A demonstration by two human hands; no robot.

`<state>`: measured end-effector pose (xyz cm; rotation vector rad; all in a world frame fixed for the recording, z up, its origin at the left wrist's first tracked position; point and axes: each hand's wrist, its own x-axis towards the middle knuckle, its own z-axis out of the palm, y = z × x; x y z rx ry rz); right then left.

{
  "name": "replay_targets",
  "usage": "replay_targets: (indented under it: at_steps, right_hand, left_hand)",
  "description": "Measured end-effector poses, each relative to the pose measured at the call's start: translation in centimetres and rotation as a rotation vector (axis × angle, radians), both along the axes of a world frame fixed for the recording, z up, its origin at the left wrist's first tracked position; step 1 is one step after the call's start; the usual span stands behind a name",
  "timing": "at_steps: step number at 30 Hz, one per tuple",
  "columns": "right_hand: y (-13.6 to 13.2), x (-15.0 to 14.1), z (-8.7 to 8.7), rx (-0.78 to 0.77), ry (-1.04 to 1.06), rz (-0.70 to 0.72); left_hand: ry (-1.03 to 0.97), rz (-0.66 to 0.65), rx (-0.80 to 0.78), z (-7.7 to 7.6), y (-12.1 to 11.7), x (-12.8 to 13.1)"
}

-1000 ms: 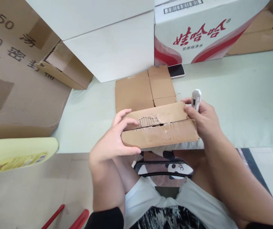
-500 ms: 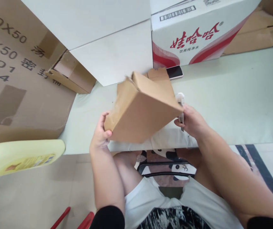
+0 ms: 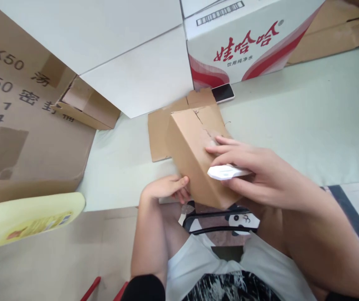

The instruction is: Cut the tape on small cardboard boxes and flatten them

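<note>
A small brown cardboard box (image 3: 185, 154) is tilted over the bench's front edge, with a torn seam along its upper face. My left hand (image 3: 167, 188) is closed at the box's lower left side, thumb against it and fingers curled, partly hidden. In my right hand (image 3: 264, 175) is a white box cutter (image 3: 225, 172), held between thumb and fingers; no blade can be made out. The outer fingers of that hand rest on the box's seamed face. Behind the box lies a flat piece of cardboard (image 3: 159, 133).
A phone (image 3: 223, 93) lies on the pale green bench cover (image 3: 308, 125), near a white-and-red carton (image 3: 236, 50). White boxes (image 3: 142, 79) stand behind, and a large brown carton (image 3: 41, 150) stands left. A yellow bottle (image 3: 32, 217) juts in at lower left.
The box has been turned about, so its seamed face now slants up toward the right. My right hand has moved from its right edge onto that face, keeping the box cutter.
</note>
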<state>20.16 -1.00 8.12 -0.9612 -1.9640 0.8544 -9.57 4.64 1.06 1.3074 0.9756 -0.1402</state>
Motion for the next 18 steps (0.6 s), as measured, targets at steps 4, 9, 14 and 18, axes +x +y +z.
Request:
replay_targets:
  at_steps: [4,9,14,18]
  right_hand:
    - [-0.5,-0.8,0.0,-0.002,-0.064,0.048]
    - [-1.2,-3.2,-0.4,0.006,-0.1,0.182]
    - [-1.0,-2.8,-0.8,0.005,0.145,-0.196]
    - [-1.2,-0.2,-1.2,0.241,0.53,-0.78]
  left_hand:
    - [0.018,0.52,0.589,-0.1,0.8,-1.3]
    - [-0.316,0.671,1.27,0.0,0.5,0.1]
    - [-0.276,0.345,1.342,-0.1,0.2,1.8]
    - [-0.211,0.388,1.391,-0.1,-0.8,3.1]
